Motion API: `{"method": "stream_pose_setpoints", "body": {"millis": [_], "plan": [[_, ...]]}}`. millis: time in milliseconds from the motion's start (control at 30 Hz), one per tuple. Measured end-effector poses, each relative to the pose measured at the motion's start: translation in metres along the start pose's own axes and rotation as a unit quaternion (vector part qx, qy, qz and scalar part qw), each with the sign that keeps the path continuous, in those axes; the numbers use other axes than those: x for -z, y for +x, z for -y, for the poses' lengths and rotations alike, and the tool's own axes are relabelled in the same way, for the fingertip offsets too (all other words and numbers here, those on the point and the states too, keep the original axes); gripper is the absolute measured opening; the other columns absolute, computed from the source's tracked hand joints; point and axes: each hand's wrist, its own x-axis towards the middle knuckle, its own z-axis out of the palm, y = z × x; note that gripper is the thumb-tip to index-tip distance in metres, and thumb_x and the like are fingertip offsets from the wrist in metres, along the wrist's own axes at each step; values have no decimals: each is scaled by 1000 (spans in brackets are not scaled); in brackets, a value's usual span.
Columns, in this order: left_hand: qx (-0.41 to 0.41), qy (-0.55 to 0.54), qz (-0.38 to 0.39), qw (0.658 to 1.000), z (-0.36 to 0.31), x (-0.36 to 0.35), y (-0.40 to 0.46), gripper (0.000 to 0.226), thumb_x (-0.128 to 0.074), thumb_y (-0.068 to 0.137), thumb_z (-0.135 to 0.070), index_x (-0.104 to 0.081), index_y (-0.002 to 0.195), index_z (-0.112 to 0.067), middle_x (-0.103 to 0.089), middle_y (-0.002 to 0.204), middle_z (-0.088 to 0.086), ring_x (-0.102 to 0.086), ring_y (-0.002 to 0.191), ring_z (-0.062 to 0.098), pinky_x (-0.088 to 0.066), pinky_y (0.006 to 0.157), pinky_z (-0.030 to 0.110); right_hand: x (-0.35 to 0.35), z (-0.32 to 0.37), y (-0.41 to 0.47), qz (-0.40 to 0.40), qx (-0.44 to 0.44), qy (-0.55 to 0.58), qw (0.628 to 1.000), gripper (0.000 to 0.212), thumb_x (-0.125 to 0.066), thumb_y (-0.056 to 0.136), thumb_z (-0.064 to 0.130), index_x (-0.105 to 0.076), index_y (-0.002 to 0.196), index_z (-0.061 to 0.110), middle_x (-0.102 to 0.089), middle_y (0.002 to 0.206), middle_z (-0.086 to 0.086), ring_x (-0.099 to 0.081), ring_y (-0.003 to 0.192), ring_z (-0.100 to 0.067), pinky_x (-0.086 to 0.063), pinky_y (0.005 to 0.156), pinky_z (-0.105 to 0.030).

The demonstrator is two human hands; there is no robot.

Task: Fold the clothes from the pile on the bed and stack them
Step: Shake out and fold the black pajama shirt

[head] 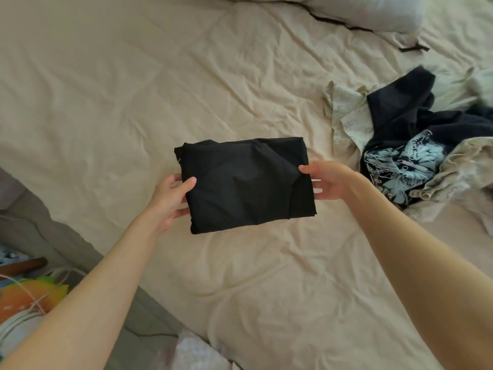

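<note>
A folded black garment was held up over the middle of the bed, a flat, roughly rectangular packet. Its long axis ran left to right across the view, tilted a little so that the right end sat lower and nearer the person than the left. Its broad face was turned up toward the camera.

The left hand gripped the left short edge: its thumb lay on top of the cloth and the fingers curled beneath. The right hand gripped the right short edge the same way, thumb on the upper face and fingers showing below the hem. So the garment lay between the two hands, spanning the gap from one grip to the other, each clamped on the cloth. Both forearms reached in from the lower corners of the view.

The unfolded pile lay on the bed to the right, just beyond the right hand and apart from the held garment. It held a dark navy piece, a dark piece with a pale blue floral print, and cream cloth with a faint pattern. A pillow lay at the top right. The beige sheet under the garment was creased. Bright clutter sat off the bed at the lower left.
</note>
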Motion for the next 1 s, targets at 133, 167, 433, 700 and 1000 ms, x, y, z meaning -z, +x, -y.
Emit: {"method": "stream_pose_setpoints", "body": {"millis": [133,167,433,700,1000], "plan": [[12,-10,11,1000,18,18,-48,31,-60,91,-27,-52,120,-19,-62,114,3,-60,96,21,-51,68,35,-5,-38,-40,3,0,13,1000,11,-60,92,18,-60,102,17,-62,109,-1,-60,96,-18,-49,67,-33],[11,-11,17,1000,21,22,-60,30,-60,91,-27,-53,119,-19,-62,114,3,-60,97,22,-51,68,36,-5,-47,-50,4,3,18,1000,13,-59,92,19,-60,104,16,-62,110,0,-60,96,-18,-49,68,-33],[-47,11,50,998,27,36,-168,23,-59,92,-26,-56,113,-18,-65,107,3,-62,93,22,-50,63,32,2,-126,-157,-8,28,86,996,11,-59,93,20,-61,102,17,-62,109,0,-59,96,-18,-47,66,-32],[-128,66,114,983,49,-4,-297,27,-60,91,-26,-56,115,-15,-66,104,5,-63,94,23,-51,64,32,53,-247,-290,-34,94,179,979,14,-57,93,18,-58,107,15,-59,111,-2,-55,94,-20,-46,70,-32],[-142,134,259,946,101,-71,-408,23,-60,91,-23,-57,112,-14,-68,102,8,-64,91,25,-52,68,35,101,-401,-410,-148,105,269,946,9,-58,93,20,-61,101,16,-62,104,-2,-57,92,-21,-46,68,-33]]}}
